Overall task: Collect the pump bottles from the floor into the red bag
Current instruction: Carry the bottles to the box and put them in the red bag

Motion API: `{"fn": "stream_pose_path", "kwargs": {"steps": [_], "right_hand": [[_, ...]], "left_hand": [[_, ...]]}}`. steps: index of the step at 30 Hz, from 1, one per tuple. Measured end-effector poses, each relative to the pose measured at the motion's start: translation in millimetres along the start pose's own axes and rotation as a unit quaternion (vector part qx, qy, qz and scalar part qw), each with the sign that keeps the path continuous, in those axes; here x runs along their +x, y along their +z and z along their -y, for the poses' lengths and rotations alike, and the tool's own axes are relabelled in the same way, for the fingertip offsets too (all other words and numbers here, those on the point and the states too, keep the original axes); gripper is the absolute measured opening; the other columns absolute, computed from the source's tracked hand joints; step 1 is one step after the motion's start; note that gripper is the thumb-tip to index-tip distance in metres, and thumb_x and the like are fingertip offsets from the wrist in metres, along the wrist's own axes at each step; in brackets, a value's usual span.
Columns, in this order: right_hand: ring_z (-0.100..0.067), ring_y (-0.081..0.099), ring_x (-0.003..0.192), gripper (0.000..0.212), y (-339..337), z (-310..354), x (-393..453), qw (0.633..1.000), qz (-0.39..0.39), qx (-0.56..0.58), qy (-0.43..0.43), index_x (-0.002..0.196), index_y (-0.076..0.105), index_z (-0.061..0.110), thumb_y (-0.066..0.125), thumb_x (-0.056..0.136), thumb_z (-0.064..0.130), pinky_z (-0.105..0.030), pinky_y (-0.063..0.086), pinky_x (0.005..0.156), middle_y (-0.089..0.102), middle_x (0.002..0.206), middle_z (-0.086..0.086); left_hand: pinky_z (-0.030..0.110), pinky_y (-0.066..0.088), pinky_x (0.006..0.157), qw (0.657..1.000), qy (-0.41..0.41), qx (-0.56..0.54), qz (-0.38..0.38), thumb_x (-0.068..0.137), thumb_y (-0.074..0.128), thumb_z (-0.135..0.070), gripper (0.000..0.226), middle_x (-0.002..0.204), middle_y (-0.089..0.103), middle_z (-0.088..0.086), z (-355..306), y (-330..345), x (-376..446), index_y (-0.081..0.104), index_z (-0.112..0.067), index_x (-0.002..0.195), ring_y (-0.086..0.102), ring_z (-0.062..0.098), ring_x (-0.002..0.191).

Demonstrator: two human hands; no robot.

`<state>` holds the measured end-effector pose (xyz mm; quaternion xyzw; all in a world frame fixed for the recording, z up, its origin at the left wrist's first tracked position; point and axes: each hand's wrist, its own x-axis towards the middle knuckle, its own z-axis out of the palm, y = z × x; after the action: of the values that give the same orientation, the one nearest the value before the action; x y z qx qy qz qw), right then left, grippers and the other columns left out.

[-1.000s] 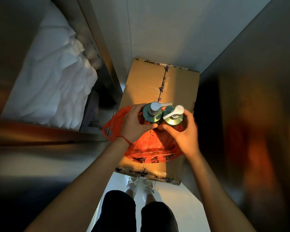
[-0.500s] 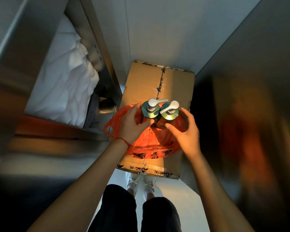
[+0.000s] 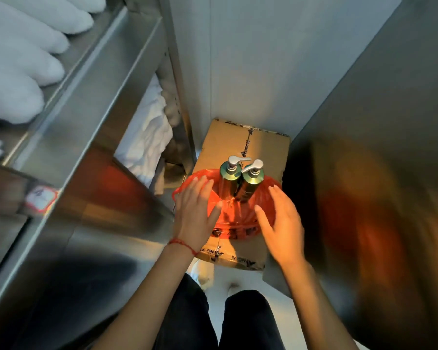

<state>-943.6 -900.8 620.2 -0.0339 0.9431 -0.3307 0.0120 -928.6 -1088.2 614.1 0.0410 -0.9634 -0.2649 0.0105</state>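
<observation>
Dark trousers and pale floor (image 3: 221, 282) are showing nearest. Left hand (image 3: 193, 215) and right hand (image 3: 281, 228) are hovering spread-fingered, gripping nothing, flanking the red bag (image 3: 234, 218). The bag is sitting on a taped cardboard box (image 3: 263, 147), two green pump bottles (image 3: 240, 183) standing upright inside, touching. Steel shelving (image 3: 91, 117) with white linens (image 3: 147, 137) is rising left; grey wall (image 3: 250, 59) beyond.

Lower halves of both pump bottles (image 3: 240, 183) sit inside the red bag (image 3: 234, 218); bases not visible. Bottle label print too small to read. Cardboard box (image 3: 263, 150) top partly covered by bag and hands. Shelf label (image 3: 40, 198) blurred, illegible. White linens (image 3: 18, 61) cut off by left edge. Right metal panel (image 3: 377, 198) smeared.
</observation>
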Motion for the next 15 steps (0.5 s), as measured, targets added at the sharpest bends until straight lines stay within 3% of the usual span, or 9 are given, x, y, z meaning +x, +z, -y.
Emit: {"fn": "stream_pose_path", "kwargs": {"steps": [4,7,15], "right_hand": [[-0.021,0.039,0.132,0.055,-14,8,-20,0.999,0.017,-0.005,-0.048,0.132,0.045,0.011,0.047,0.086,0.041,-0.037,0.031,0.11,0.047,0.14,-0.009],[-0.021,0.041,0.13,0.054,-21,13,-41,0.994,0.059,0.036,-0.08,0.131,0.047,0.011,0.049,0.086,0.04,-0.033,0.029,0.109,0.048,0.139,-0.009],[-0.021,0.039,0.132,0.057,-39,21,-89,0.967,0.143,-0.011,-0.213,0.133,0.044,0.014,0.042,0.087,0.046,-0.027,0.023,0.107,0.047,0.141,-0.007]], "left_hand": [[0.052,0.034,0.101,0.997,-0.028,0.07,-0.036,0.086,0.036,-0.041,0.055,0.133,0.052,0.014,-15,-7,-39,0.049,-0.008,0.127,0.045,0.031,0.126],[0.05,0.037,0.099,0.99,-0.083,0.089,-0.067,0.085,0.037,-0.042,0.055,0.133,0.053,0.011,-30,-6,-77,0.05,-0.01,0.126,0.046,0.028,0.126],[0.049,0.045,0.094,0.972,-0.184,0.088,-0.115,0.083,0.038,-0.042,0.055,0.128,0.057,0.012,-50,-15,-171,0.054,-0.008,0.122,0.051,0.03,0.121]]}}
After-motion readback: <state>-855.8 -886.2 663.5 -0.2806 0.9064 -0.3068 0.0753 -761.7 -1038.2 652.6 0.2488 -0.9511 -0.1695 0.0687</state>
